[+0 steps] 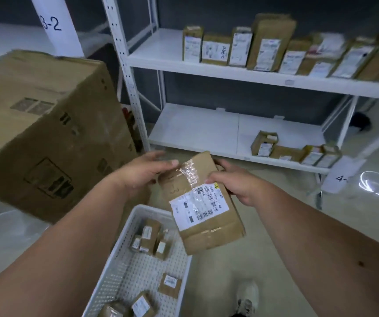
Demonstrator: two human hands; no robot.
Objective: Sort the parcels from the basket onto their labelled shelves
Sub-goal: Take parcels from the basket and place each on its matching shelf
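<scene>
**Two hands on one parcel, basket below**

Both of my hands hold a brown cardboard parcel at centre frame, above the right rim of the white basket. My left hand grasps its upper left corner, thumb on the taped top face, the other fingers behind it. My right hand pinches the upper right edge, thumb on the corner of the white shipping label, fingers curled behind. Parcel is tilted, label face up toward me, clear tape across the top end, a faint handwritten mark left of the label, not readable.

Basket sits on the floor, lower centre of the frame, perforated walls. Inside it are several small parcels: a cluster near the far end, more at the near end.

White shelf unit fills upper right. Its upper shelf carries a row of upright brown parcels, labels facing out. Lower shelf has a few parcels at its right end. A white tag at right frame starts "4-", rest cut off. Another sign at upper left reads "3-2", possibly cropped.

Large cardboard box at left frame, printed marks on the side. One shoe shows at bottom centre right.
</scene>
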